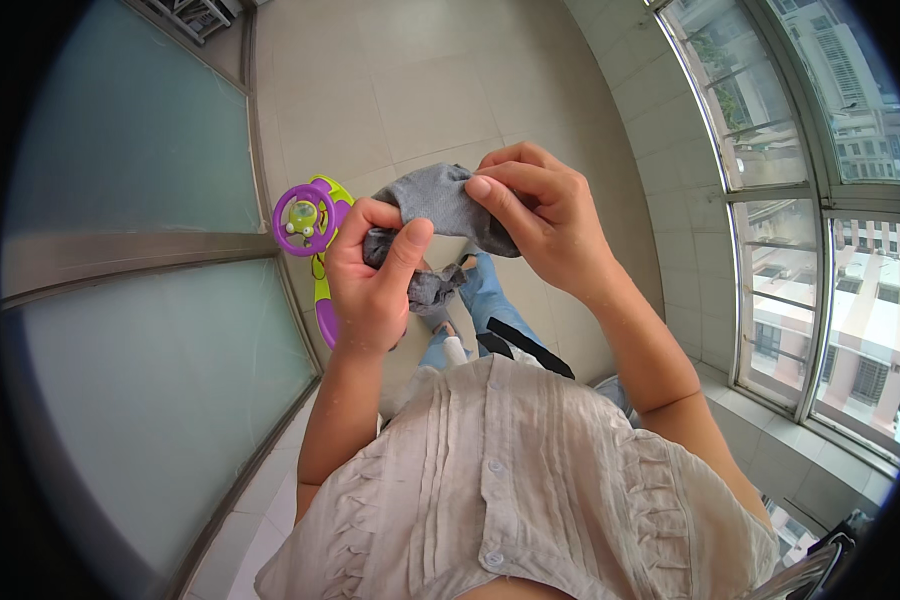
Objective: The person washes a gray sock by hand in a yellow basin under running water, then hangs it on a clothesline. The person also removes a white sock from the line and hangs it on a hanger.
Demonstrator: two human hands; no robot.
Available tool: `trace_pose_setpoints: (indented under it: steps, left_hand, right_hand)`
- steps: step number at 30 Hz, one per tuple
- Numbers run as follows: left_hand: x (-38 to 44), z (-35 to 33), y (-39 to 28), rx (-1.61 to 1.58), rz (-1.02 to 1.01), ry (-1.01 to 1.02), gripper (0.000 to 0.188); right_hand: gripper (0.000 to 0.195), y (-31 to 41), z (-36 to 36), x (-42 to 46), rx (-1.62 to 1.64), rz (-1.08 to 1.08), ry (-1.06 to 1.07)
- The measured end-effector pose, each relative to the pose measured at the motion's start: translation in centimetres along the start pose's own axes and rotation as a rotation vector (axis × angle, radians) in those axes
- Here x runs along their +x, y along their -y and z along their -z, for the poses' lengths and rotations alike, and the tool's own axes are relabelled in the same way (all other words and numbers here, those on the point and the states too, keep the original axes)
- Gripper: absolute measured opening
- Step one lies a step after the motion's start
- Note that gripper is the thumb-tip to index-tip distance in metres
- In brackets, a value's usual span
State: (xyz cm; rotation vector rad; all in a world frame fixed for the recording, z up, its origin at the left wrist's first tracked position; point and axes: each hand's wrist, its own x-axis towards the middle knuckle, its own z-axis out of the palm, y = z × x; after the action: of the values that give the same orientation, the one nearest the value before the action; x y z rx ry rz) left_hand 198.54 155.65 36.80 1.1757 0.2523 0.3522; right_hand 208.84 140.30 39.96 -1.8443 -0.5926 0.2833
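Observation:
A grey knit sock [435, 196] is stretched between my two hands, in front of my chest and above the floor. My left hand [371, 277] grips one end, thumb up, with the index finger curled into the fabric. The thumb and fingers of my right hand [544, 214] pinch the other end. Below the stretched part, a bunched piece of grey fabric [435, 289] hangs beside my left thumb. Whether it belongs to the same sock or to a second one, I cannot tell.
On the left, a purple and green ride-on toy [305, 220] with a steering wheel stands by frosted glass panels [142, 150]. Beige tiles cover the floor [435, 97]. Along the right run a tiled wall [679, 255] and framed windows [780, 262]. My jeans [495, 296] show below.

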Motion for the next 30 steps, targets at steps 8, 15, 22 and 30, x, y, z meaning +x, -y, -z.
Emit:
trace_pose_setpoints:
  steps: [8,15,22,30]
  left_hand:
    - [9.2,-2.7,-0.8,0.109,-0.003,-0.119,0.02]
    - [15.3,-3.2,-0.7,0.137,0.016,-0.112,0.018]
    - [21.6,-1.7,-1.5,0.227,0.022,-0.102,0.012]
    - [28.8,1.7,-3.8,0.173,0.082,0.078,0.017]
  right_hand:
    - [0.016,-2.0,0.7,9.4,0.21,0.02,-0.112]
    - [0.013,-3.0,2.0,14.8,0.217,0.023,-0.049]
    - [0.01,-4.7,1.1,19.5,0.075,0.164,-0.373]
    - [0.025,-2.2,-1.7,24.9,0.71,-0.266,-0.465]
